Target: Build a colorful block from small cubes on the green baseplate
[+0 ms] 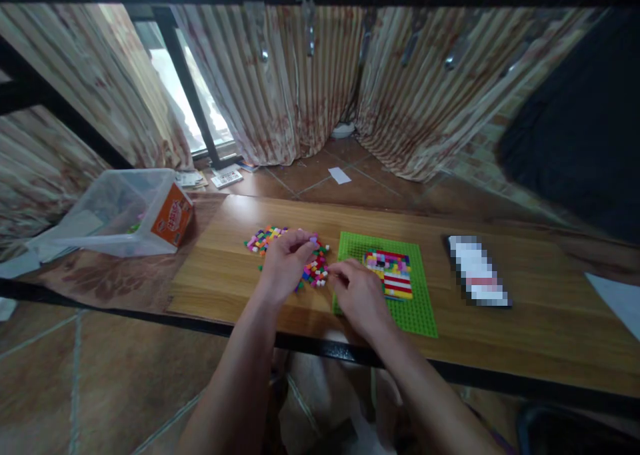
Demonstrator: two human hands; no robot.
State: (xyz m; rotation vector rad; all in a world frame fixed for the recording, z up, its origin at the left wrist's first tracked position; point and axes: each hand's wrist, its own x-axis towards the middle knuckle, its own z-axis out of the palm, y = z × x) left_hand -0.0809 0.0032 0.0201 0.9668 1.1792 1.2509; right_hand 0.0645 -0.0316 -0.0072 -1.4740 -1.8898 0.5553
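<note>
A pile of small, many-coloured toy bricks (320,275) lies on the wooden board. Over it is my left hand (286,262), thumb and fingers pinched together with a small lilac toy brick (313,240) at the tips. My right hand (361,294) reaches across the left edge of a green studded baseplate (425,308). Its fingers are closed at the right side of the pile, and whatever they may hold is too small to tell. On the baseplate sits a patch of bricks (397,283) with red and white stripes and a mixed-colour upper part, partly behind my right hand.
A clear plastic bin (120,238) with an orange label stands at the left. To the right of the baseplate lies a phone (480,272) with a blurred screen. White paper (617,302) is at the right edge. A dark-clothed person (580,122) is at the upper right.
</note>
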